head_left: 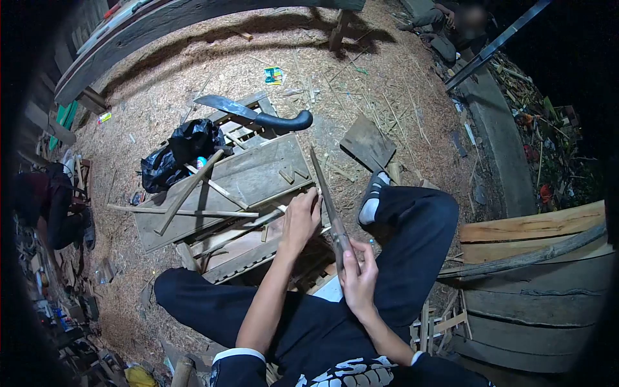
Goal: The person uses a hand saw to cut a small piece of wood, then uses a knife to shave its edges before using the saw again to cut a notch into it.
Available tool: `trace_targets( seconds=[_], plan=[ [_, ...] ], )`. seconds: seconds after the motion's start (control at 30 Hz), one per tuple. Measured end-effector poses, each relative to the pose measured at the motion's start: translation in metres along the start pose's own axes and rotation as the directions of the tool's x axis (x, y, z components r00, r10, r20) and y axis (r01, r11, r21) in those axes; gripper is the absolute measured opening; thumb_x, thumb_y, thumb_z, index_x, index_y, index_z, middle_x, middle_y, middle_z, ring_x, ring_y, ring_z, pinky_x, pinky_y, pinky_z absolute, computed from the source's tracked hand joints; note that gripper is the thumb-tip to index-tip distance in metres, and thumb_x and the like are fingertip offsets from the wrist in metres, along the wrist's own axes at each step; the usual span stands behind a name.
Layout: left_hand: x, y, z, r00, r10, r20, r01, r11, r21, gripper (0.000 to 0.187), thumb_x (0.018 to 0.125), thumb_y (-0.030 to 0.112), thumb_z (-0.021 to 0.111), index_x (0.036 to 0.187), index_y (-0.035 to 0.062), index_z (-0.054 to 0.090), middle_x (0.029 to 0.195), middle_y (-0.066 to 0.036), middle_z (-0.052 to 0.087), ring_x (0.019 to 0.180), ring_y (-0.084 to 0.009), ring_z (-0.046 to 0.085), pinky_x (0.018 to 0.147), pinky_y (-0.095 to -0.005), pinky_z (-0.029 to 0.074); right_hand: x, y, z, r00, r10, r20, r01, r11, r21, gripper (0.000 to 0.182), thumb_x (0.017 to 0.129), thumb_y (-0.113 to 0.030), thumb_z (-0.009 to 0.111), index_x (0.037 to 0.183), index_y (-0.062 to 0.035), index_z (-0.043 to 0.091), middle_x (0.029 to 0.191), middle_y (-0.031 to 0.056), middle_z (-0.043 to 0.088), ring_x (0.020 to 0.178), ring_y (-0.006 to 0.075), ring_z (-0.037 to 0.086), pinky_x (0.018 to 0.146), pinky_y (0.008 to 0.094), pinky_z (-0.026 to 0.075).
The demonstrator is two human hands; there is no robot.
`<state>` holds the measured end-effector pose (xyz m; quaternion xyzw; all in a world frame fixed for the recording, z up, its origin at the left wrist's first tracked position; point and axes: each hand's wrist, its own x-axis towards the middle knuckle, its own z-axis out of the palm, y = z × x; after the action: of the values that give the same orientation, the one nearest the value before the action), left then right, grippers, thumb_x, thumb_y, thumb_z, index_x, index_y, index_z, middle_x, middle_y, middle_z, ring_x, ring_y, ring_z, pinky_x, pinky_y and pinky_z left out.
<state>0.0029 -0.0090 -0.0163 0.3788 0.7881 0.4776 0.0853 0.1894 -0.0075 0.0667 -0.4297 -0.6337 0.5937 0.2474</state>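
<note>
My right hand (359, 277) is wrapped round the handle of a long, narrow knife (330, 208), its brownish blade pointing away from me and slightly left. Just left of the blade, my left hand (302, 216) is closed with fingers curled; a small pale bit shows at its fingertips, too little to name. Beneath and beyond that hand lies a wooden board (258, 169), with two short wood pieces (293, 175) and several longer strips (190, 191) on it. A machete (255, 115) with a black curved handle rests beyond the board.
A black plastic bag (184, 151) lies at the board's left. On the shavings-covered ground is a square wood plate (368, 143) near my foot. A bench beam (193, 22) crosses the top. Curved planks (535, 284) stand at right. Two people sit at the edges, one upper right, one left.
</note>
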Motion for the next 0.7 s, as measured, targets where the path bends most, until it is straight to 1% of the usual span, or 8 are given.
trace_targets(
  seconds=[0.13,0.17,0.27,0.3,0.43,0.53,0.63,0.7],
  plan=[
    [0.001,0.000,0.003,0.998,0.046,-0.046,-0.046,0.999,0.005,0.014,0.097,0.014,0.064,0.098,0.0008,0.057,0.079,-0.023,0.059,0.079,-0.0451,0.059,0.071,-0.0544,0.045,0.005,-0.005,0.009,0.999,-0.022,-0.025,0.022,1.000,-0.004,0.032,0.106,-0.019,0.057,0.127,0.0049,0.056,0.115,0.0154,0.065,0.101,0.0152,0.063,0.086,0.0306,0.053],
    [0.001,0.000,0.005,0.997,0.050,-0.052,-0.050,0.999,0.007,0.014,0.097,0.014,0.064,0.098,0.0011,0.057,0.079,-0.023,0.059,0.079,-0.0449,0.059,0.071,-0.0543,0.045,0.003,0.000,0.012,0.998,-0.055,-0.030,0.056,0.997,0.048,0.032,0.106,-0.019,0.057,0.127,0.0052,0.056,0.115,0.0151,0.066,0.098,0.0152,0.063,0.083,0.0311,0.054],
    [0.000,-0.004,0.003,0.999,0.028,-0.043,-0.027,0.999,0.018,0.014,0.098,0.014,0.063,0.098,0.0015,0.057,0.080,-0.023,0.059,0.080,-0.0443,0.059,0.071,-0.0540,0.045,-0.004,0.006,0.002,1.000,-0.004,-0.022,0.004,0.999,0.032,0.032,0.106,-0.018,0.057,0.128,0.0055,0.056,0.114,0.0151,0.065,0.093,0.0144,0.063,0.079,0.0301,0.054],
    [0.001,-0.003,0.006,0.999,0.007,-0.037,-0.007,1.000,0.010,0.014,0.098,0.014,0.063,0.098,0.0015,0.057,0.080,-0.023,0.059,0.080,-0.0441,0.059,0.072,-0.0538,0.045,-0.005,0.005,0.000,1.000,-0.013,-0.014,0.014,0.999,0.049,0.033,0.106,-0.019,0.057,0.129,0.0047,0.055,0.109,0.0120,0.065,0.085,0.0113,0.061,0.074,0.0278,0.052],
    [-0.001,-0.004,0.007,0.996,0.051,-0.075,-0.051,0.999,0.010,0.015,0.098,0.014,0.062,0.097,0.0007,0.056,0.080,-0.023,0.059,0.079,-0.0438,0.059,0.071,-0.0535,0.045,0.004,-0.002,0.010,0.999,-0.031,-0.023,0.032,0.999,0.036,0.032,0.106,-0.020,0.057,0.128,0.0038,0.055,0.098,0.0063,0.063,0.079,0.0077,0.055,0.068,0.0260,0.048],
    [0.000,-0.004,0.005,0.996,0.065,-0.056,-0.064,0.998,0.017,0.015,0.098,0.013,0.063,0.097,0.0007,0.056,0.080,-0.023,0.059,0.079,-0.0435,0.059,0.071,-0.0533,0.045,0.004,-0.005,0.007,1.000,0.026,0.006,-0.027,0.999,0.037,0.032,0.106,-0.019,0.057,0.128,0.0039,0.055,0.100,0.0073,0.063,0.080,0.0088,0.056,0.070,0.0262,0.049],
    [0.000,-0.002,0.007,0.996,0.073,-0.059,-0.069,0.995,0.073,0.014,0.097,0.012,0.063,0.097,0.0006,0.056,0.080,-0.023,0.059,0.079,-0.0436,0.059,0.071,-0.0530,0.045,0.003,-0.001,0.005,1.000,-0.021,-0.018,0.021,0.999,0.024,0.031,0.106,-0.018,0.057,0.127,0.0047,0.056,0.103,0.0098,0.065,0.085,0.0117,0.060,0.075,0.0282,0.051],
    [0.001,-0.002,0.007,0.995,0.071,-0.068,-0.068,0.996,0.050,0.013,0.097,0.012,0.063,0.097,0.0006,0.056,0.080,-0.023,0.059,0.079,-0.0437,0.058,0.071,-0.0530,0.045,-0.008,0.003,0.001,1.000,-0.005,-0.026,0.006,1.000,0.029,0.031,0.106,-0.018,0.057,0.126,0.0052,0.057,0.106,0.0113,0.066,0.089,0.0133,0.062,0.078,0.0294,0.052]
  ],
)
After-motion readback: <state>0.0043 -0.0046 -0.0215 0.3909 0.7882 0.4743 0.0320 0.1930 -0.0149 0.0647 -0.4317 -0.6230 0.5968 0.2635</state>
